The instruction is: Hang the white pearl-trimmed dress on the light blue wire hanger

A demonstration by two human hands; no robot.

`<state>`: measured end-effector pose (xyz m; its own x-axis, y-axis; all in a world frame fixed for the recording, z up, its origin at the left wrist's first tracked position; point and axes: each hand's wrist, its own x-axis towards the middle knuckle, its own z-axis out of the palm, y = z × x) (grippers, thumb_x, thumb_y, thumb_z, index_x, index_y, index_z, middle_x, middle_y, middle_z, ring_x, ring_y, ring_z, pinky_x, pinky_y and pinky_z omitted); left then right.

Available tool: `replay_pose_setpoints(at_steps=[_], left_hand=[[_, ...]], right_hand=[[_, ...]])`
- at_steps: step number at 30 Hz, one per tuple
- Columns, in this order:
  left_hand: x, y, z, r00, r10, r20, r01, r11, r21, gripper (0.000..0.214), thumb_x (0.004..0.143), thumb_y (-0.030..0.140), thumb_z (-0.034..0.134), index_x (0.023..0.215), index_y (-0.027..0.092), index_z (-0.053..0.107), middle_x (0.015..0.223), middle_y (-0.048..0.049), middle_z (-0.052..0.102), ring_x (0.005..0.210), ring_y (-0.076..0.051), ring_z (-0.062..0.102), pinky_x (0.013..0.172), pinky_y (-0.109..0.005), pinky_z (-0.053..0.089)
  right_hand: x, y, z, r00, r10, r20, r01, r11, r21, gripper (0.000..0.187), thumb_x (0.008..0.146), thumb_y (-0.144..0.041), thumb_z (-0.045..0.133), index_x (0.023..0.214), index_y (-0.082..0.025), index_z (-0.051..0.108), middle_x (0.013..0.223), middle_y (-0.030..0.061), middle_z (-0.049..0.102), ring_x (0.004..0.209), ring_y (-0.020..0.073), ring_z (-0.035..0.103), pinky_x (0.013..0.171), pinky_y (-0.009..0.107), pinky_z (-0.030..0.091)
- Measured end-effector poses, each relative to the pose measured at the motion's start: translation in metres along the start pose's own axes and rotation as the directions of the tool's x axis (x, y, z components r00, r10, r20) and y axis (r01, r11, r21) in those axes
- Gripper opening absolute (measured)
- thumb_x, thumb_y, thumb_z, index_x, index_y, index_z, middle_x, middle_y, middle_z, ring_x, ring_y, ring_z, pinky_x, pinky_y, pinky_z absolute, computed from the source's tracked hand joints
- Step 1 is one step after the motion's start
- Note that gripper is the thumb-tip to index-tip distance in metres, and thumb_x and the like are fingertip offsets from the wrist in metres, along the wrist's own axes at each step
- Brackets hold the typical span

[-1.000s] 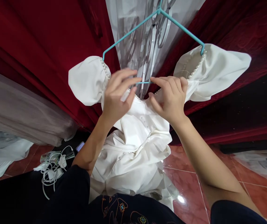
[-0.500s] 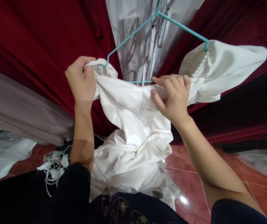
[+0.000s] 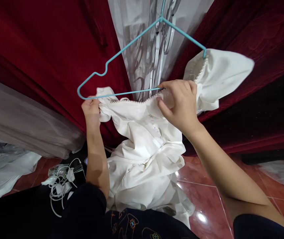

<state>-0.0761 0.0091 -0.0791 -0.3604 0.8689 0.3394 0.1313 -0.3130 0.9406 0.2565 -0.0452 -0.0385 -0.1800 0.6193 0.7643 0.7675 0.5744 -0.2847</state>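
Observation:
A white dress (image 3: 142,132) with a pearl-beaded neckline spreads down the middle of the view. Its right sleeve (image 3: 231,69) still hangs by the pearl strap from the notch of a turquoise hanger (image 3: 134,39). The hanger's left end is bare, with the left sleeve (image 3: 105,93) below its bar. My left hand (image 3: 91,108) is closed on the dress at that left strap, just under the hanger's corner. My right hand (image 3: 180,104) grips the neckline right of centre, thumb in front, fingers over the top edge at the hanger's lower bar.
Dark red curtains (image 3: 44,43) hang on both sides, with white ornate metalwork (image 3: 156,49) between them. White cables (image 3: 58,191) lie in a heap at lower left. Pale tulle (image 3: 25,116) hangs at left, above red floor tiles (image 3: 206,196).
The left strap has come off the hanger's left end, and my left hand has moved down with it. The hanger now tilts down to the left. My right hand keeps its grip.

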Motion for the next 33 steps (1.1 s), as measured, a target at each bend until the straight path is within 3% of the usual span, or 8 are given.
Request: replay_pose_setpoints(at_steps=[4,9,13,18,23,26,29,33], left_hand=[[-0.039,0.022,0.018,0.994,0.087,0.074,-0.086,0.996,-0.009,0.018,0.082,0.033,0.082,0.091,0.019,0.079,0.091,-0.0042,0.080,0.086,-0.018,0.077,0.081,-0.030,0.062],[-0.057,0.061,0.048,0.956,0.234,0.179,-0.223,0.972,-0.078,0.037,0.098,0.052,0.074,0.123,0.025,0.077,0.124,-0.0077,0.081,0.123,-0.027,0.077,0.111,-0.040,0.063],[-0.065,0.072,0.065,0.907,0.335,0.256,-0.314,0.942,-0.119,0.041,0.110,0.061,0.053,0.134,0.032,0.069,0.138,-0.0053,0.077,0.139,-0.027,0.070,0.122,-0.047,0.057],[-0.077,0.066,0.062,0.857,0.373,0.356,-0.390,0.921,-0.026,0.066,0.105,0.082,0.040,0.134,0.032,0.070,0.142,-0.0078,0.074,0.143,-0.032,0.066,0.121,-0.053,0.057],[-0.085,0.069,0.063,0.862,0.360,0.355,-0.408,0.910,0.067,0.075,0.104,0.085,0.029,0.146,0.032,0.063,0.153,-0.0084,0.066,0.150,-0.032,0.060,0.120,-0.051,0.058],[-0.086,0.073,0.070,0.861,0.450,0.238,-0.437,0.893,-0.110,0.053,0.110,0.072,0.038,0.143,0.036,0.062,0.145,-0.0042,0.072,0.144,-0.028,0.065,0.124,-0.050,0.055],[-0.082,0.074,0.078,0.846,0.522,0.113,-0.463,0.823,-0.329,0.028,0.113,0.054,0.049,0.122,0.033,0.066,0.118,-0.0013,0.080,0.124,-0.023,0.075,0.122,-0.046,0.057],[-0.075,0.069,0.085,0.829,0.556,0.059,-0.452,0.727,-0.517,0.020,0.114,0.039,0.053,0.107,0.027,0.068,0.102,-0.0007,0.079,0.107,-0.019,0.077,0.114,-0.039,0.061]], right_hand=[[0.002,-0.003,0.002,1.000,0.012,0.005,-0.012,0.996,0.083,0.026,0.100,-0.026,0.052,0.120,-0.027,0.067,0.118,0.0060,0.076,0.113,0.0278,0.069,0.106,0.049,0.046],[0.003,-0.006,0.003,0.999,0.023,0.024,-0.025,0.995,0.096,0.031,0.101,-0.028,0.053,0.126,-0.028,0.070,0.126,0.0057,0.077,0.121,0.0287,0.070,0.111,0.052,0.045],[0.003,-0.009,-0.005,1.000,0.019,0.021,-0.022,0.991,0.132,0.030,0.102,-0.030,0.056,0.127,-0.028,0.072,0.132,0.0058,0.078,0.126,0.0286,0.071,0.112,0.051,0.046],[0.005,-0.005,-0.010,0.999,0.035,0.034,-0.040,0.991,0.129,0.032,0.109,-0.038,0.048,0.126,-0.030,0.075,0.132,0.0057,0.078,0.126,0.0285,0.072,0.111,0.053,0.048],[0.006,-0.005,0.001,0.998,0.039,-0.040,-0.035,0.993,0.116,0.033,0.110,-0.040,0.048,0.123,-0.029,0.076,0.125,0.0064,0.081,0.120,0.0281,0.075,0.107,0.052,0.051],[0.006,-0.009,0.006,0.997,0.022,-0.074,-0.013,0.992,0.123,0.031,0.109,-0.037,0.051,0.123,-0.028,0.078,0.122,0.0060,0.081,0.113,0.0267,0.076,0.103,0.049,0.053],[0.005,-0.015,0.003,0.998,0.014,-0.058,-0.005,0.988,0.156,0.030,0.108,-0.037,0.055,0.124,-0.028,0.079,0.123,0.0050,0.082,0.112,0.0265,0.077,0.103,0.048,0.055],[0.003,-0.023,-0.015,0.999,0.029,-0.044,-0.018,0.973,0.228,0.030,0.106,-0.039,0.060,0.130,-0.031,0.076,0.129,0.0046,0.080,0.121,0.0281,0.075,0.107,0.050,0.058]])
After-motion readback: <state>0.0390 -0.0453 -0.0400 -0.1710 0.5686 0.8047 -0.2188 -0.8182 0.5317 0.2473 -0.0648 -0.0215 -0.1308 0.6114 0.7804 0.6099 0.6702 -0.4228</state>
